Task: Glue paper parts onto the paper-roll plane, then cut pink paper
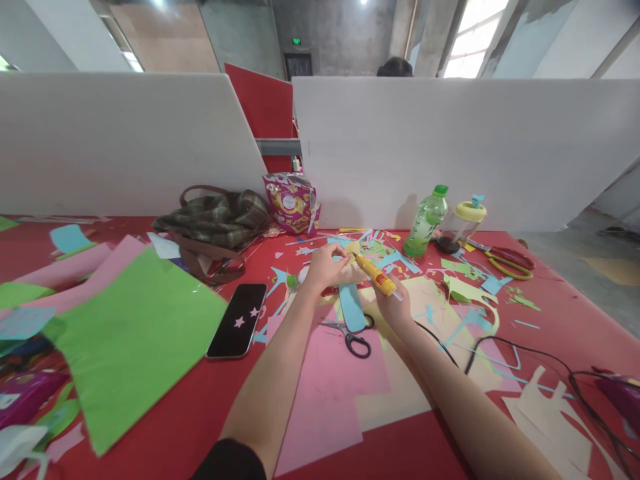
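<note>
My right hand is wrapped round a yellow glue gun, its nozzle pointing up and to the left. Close to that nozzle, my left hand pinches a small yellow paper piece between thumb and fingers. Whether the nozzle touches the paper, I cannot tell. Below the hands a blue paper strip lies partly over dark-handled scissors. Both rest on pink paper and cream paper. A bottle with a green cap lies partly hidden behind my left hand.
A phone with two pink stars lies left, beside green paper. Behind are a plaid bag, a purple snack packet, a green bottle and a yellow-lidded jar. Red-handled scissors and a black cable lie right.
</note>
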`<state>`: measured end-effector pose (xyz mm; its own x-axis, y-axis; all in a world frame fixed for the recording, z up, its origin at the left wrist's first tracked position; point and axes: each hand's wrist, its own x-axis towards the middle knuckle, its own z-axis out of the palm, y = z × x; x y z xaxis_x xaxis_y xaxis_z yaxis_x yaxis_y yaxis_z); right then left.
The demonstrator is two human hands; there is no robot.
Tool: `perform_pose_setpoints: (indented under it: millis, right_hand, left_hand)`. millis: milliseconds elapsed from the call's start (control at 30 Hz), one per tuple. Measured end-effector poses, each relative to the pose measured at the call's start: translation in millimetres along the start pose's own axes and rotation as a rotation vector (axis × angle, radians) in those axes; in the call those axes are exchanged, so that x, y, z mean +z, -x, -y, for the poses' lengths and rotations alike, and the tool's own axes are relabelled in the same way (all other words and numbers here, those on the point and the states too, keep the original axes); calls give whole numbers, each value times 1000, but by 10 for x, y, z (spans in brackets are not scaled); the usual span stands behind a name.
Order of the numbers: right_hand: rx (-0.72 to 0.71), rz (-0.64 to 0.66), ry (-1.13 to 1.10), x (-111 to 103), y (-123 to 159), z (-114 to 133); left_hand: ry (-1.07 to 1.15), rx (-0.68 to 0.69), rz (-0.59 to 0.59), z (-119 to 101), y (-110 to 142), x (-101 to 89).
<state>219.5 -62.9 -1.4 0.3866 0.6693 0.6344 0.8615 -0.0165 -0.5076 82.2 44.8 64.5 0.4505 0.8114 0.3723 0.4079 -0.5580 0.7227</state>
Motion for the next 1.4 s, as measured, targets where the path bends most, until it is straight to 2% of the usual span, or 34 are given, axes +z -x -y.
perform_pose_setpoints:
  millis: [567,900,1400]
  right_hand:
    - [-36,-5,-62,-11,1,-24]
    - [30,-87,-132,10,0,-71]
    - [60,-83,-125,13,-15,-85]
  left_hand:
    - [4,32,-52,42,-3,70]
    - [-18,38,-127,23,-9,130]
    - [-15,91,-214,40,-7,192]
